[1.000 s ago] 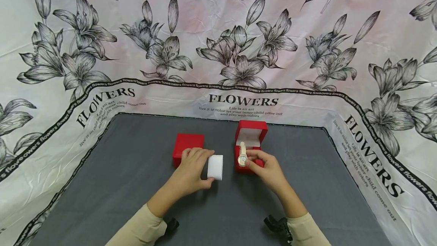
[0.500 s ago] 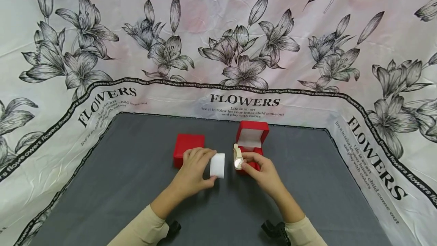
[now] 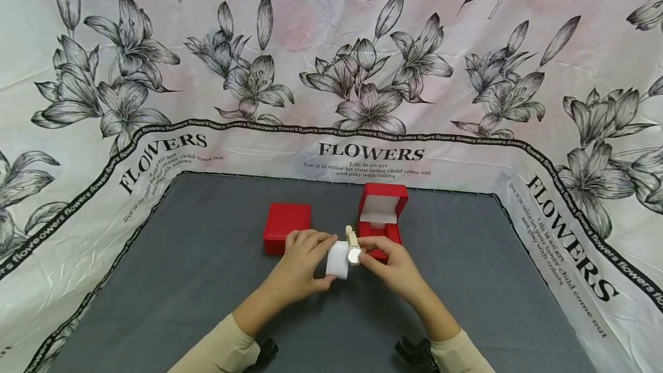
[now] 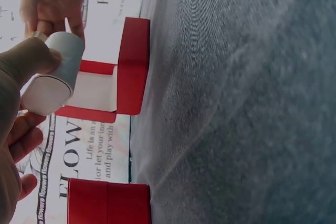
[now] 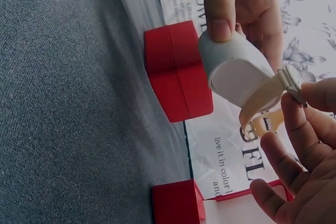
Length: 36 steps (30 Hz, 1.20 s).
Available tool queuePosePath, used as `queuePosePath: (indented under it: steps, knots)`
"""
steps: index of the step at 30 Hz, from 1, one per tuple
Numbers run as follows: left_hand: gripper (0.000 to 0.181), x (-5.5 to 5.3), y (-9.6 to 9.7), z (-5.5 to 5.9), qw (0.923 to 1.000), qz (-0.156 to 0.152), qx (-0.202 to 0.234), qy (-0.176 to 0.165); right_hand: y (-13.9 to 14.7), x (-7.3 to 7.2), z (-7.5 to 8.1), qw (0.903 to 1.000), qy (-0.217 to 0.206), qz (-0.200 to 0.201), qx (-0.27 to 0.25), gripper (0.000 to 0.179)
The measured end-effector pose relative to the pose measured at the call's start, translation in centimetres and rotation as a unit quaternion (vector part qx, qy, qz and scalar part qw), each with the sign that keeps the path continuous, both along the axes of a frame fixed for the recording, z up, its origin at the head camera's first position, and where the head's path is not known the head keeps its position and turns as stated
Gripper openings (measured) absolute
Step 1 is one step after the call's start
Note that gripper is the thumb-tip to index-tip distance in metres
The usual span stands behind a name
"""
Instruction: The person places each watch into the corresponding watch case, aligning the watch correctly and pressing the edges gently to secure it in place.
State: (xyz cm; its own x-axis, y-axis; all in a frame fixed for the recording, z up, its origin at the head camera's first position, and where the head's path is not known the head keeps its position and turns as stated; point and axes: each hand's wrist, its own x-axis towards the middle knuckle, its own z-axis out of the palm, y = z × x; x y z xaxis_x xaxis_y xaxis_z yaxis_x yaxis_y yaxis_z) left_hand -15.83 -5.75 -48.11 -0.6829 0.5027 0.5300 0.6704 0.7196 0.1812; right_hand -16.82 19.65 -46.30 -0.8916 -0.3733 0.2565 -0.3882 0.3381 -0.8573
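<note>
My left hand (image 3: pixel 303 261) pinches a white watch cushion (image 3: pixel 338 259) between thumb and fingers; in the left wrist view the cushion (image 4: pixel 65 66) shows as a rounded roll with a flat end. My right hand (image 3: pixel 393 263) pinches a wristwatch (image 3: pixel 354 254) by its round case. The watch has a cream strap (image 5: pixel 262 98), which hangs unfastened and curved in the right wrist view, overlapping the cushion's end. Behind the right hand stands an open red watch box (image 3: pixel 383 206) with a pale lid lining. Near the left hand lies a closed red box (image 3: pixel 286 226).
A grey cloth (image 3: pixel 217 281) covers the table. Behind it rises a white floral backdrop (image 3: pixel 373 160) with printed lettering. Both boxes stand toward the back of the table, with a gap between them. A dark wrist strap (image 3: pixel 414 353) shows at the right sleeve.
My right hand has brought the watch leftward, away from the open box. My left hand has shifted slightly right with the cushion, tilting it, so watch and cushion are now side by side.
</note>
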Motion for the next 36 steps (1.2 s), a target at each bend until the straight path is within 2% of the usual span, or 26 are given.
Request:
queuePosePath:
  steps: [7, 14, 18, 23, 29, 33, 36]
  knots:
    - [0.078, 0.18, 0.32, 0.01, 0.9997, -0.011, -0.008, 0.021, -0.13, 0.24, 0.04, 1.0000, 0.001, 0.002, 0.007, 0.029]
    - [0.075, 0.18, 0.49, -0.10, 0.9984, -0.029, 0.019, 0.044, -0.14, 0.19, -0.25, 0.9999, 0.007, 0.012, -0.005, 0.028]
    - [0.074, 0.16, 0.61, -0.23, 0.9975, -0.032, 0.038, 0.050, -0.22, 0.20, -0.29, 0.9995, 0.003, 0.017, -0.028, 0.027]
    - [0.072, 0.20, 0.73, -0.37, 0.9972, -0.034, 0.053, 0.040, -0.48, 0.17, -0.28, 0.9972, -0.026, 0.020, -0.067, 0.026]
    - [0.069, 0.33, 0.70, -0.26, 0.9976, -0.020, 0.066, 0.007, -0.93, 0.31, -0.28, 0.9956, -0.043, 0.004, -0.083, 0.025]
    - [0.068, 0.27, 0.49, 0.07, 0.9950, -0.009, 0.099, -0.007, -0.97, 0.40, -0.26, 0.9975, -0.025, -0.001, -0.066, 0.029]
    - [0.069, 0.05, 0.14, 0.19, 0.9930, 0.000, 0.118, -0.002, -0.86, 0.38, -0.25, 0.9994, 0.033, -0.001, -0.014, 0.040]
